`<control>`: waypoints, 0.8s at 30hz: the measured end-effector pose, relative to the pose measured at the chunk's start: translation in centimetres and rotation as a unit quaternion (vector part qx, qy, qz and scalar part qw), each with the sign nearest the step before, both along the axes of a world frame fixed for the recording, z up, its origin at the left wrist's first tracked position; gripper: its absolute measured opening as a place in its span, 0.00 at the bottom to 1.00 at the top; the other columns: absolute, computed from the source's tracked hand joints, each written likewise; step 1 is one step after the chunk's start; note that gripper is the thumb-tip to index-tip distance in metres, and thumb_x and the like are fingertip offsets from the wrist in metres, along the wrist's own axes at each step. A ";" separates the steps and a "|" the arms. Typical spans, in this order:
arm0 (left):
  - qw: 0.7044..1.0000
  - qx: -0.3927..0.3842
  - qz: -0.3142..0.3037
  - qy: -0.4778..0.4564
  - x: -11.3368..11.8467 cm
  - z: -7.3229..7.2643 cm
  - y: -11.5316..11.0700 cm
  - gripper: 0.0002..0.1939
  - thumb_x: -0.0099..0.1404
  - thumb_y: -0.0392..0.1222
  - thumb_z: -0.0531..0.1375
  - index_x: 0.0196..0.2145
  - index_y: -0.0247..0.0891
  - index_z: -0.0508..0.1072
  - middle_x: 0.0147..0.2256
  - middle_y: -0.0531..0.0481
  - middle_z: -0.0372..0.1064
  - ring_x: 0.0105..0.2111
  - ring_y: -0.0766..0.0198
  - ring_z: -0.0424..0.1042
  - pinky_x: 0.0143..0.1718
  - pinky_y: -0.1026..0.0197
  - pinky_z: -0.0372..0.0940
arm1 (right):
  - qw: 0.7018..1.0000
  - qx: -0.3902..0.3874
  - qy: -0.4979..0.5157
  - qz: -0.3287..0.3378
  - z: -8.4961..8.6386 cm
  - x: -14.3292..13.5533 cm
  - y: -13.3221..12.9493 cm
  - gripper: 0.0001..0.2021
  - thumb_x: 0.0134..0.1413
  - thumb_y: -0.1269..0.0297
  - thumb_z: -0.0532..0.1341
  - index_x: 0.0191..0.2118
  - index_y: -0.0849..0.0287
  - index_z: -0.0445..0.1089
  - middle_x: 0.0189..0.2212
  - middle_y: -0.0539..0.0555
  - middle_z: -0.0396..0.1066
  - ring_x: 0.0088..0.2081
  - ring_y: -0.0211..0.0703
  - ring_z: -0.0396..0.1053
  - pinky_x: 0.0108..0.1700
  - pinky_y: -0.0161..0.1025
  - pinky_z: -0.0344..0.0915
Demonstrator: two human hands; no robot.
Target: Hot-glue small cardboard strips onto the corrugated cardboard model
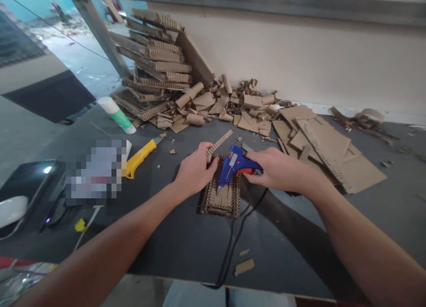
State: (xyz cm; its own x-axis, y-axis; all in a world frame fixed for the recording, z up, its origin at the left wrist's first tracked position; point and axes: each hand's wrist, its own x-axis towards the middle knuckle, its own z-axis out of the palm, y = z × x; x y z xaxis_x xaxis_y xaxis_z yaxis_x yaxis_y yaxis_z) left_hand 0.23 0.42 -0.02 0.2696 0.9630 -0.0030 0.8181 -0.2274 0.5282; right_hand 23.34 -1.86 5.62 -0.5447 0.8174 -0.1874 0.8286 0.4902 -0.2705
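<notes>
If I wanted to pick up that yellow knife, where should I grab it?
Probably around the middle of its yellow handle, coming from the near side. The handle is long and lies slanted on the table, with its blade out and pointing away to the right, so that grip keeps you behind the blade.

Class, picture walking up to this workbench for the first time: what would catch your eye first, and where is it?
The bright blue glue gun in the right hand stands out first, its tip angled down over a small cardboard tray. A tall, uneven stack of cardboard rises at the back left. A yellow knife lies left of the left hand.
</notes>
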 end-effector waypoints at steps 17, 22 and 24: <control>1.000 -0.010 -0.009 0.013 0.0 0.3 0.0 0.17 0.71 0.45 0.55 0.54 0.39 0.61 0.34 0.49 0.72 0.30 0.58 0.73 0.27 0.60 0.58 | 0.999 0.024 -0.012 0.018 0.1 0.5 0.0 0.10 0.67 0.58 0.55 0.39 0.59 0.66 0.27 0.54 0.70 0.26 0.42 0.65 0.28 0.36 0.52; 1.000 -0.009 -0.008 0.011 0.1 0.3 0.0 0.17 0.70 0.44 0.55 0.54 0.39 0.60 0.35 0.49 0.73 0.33 0.56 0.74 0.28 0.60 0.59 | 1.000 0.026 -0.010 0.009 0.1 0.5 0.1 0.09 0.67 0.59 0.55 0.41 0.60 0.67 0.28 0.55 0.71 0.27 0.43 0.65 0.29 0.37 0.52; 1.000 -0.006 -0.009 0.014 0.1 0.3 0.0 0.16 0.70 0.44 0.55 0.54 0.39 0.60 0.34 0.49 0.73 0.32 0.57 0.74 0.28 0.60 0.58 | 1.000 0.027 -0.011 0.005 0.1 0.5 0.1 0.09 0.67 0.60 0.55 0.42 0.60 0.67 0.29 0.55 0.72 0.27 0.43 0.65 0.29 0.37 0.52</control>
